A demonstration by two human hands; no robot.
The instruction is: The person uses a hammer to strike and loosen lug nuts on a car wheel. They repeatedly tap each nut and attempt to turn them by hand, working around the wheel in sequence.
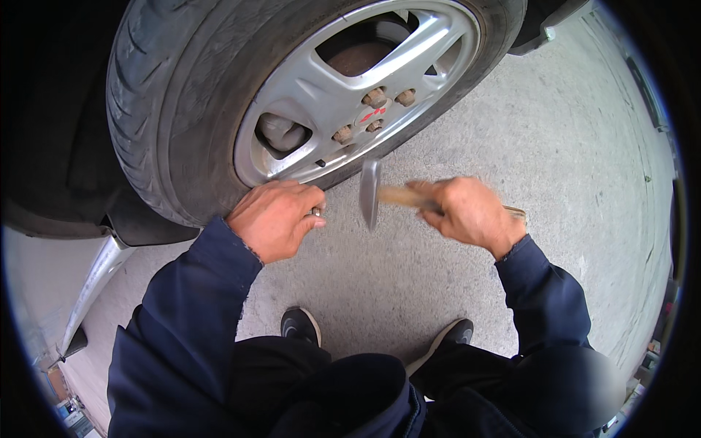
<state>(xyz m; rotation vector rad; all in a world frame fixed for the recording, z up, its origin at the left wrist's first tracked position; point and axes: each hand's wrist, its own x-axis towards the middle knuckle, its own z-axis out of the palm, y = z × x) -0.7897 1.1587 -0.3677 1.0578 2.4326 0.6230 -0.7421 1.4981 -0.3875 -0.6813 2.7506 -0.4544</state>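
Head view: the left hand (277,219) is closed with thumb and forefinger around a small metallic object (316,212), mostly hidden by the fingers, at the near lower edge of the wheel; whether the knuckles touch the rim, I cannot tell. To its right, well apart from it, the right hand (471,215) is wrapped round the pale wooden handle of a hammer with a grey metal head (370,193), slightly blurred, which stands between the two hands and touches neither the object nor the wheel. Just beyond is the silver spoked alloy wheel (292,95), its four rusty brown fasteners (374,97) in place around a red-marked centre, inside a worn black rubber tyre (182,109). The work at the rim looks under way, not finished: the small object is in the fingers, with the hammer clear of it; how much is left does not show. Outward lie the grey concrete floor (555,146), two dark shoes (301,325) nearer, and silver-edged bodywork (95,281) at left.
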